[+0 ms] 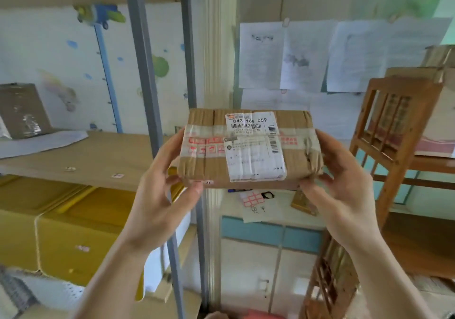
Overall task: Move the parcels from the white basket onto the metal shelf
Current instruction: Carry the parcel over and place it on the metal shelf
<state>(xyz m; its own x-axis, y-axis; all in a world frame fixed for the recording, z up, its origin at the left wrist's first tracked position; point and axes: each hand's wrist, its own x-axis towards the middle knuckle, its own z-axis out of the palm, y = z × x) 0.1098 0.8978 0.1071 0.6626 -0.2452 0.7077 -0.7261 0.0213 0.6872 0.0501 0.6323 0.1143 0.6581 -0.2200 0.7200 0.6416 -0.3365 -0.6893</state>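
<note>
I hold a brown cardboard parcel (206,151) in the air at mid-frame; it is wrapped in tape and carries white shipping labels. My left hand (160,193) grips its left end, thumb on the near edge. My right hand (342,183) grips its right end. The parcel hangs just right of the metal shelf's grey uprights (145,72). The shelf's board (93,156) lies to the left, level with the parcel. On it at far left stands another taped brown parcel (22,109) beside a white flat packet (41,141). The white basket is out of view.
Yellow cartons (81,230) fill the shelf level below the board. A wooden chair (394,131) stands raised at the right with boxes behind it. Papers (305,55) hang on the wall ahead, above a low white and blue cabinet (270,235).
</note>
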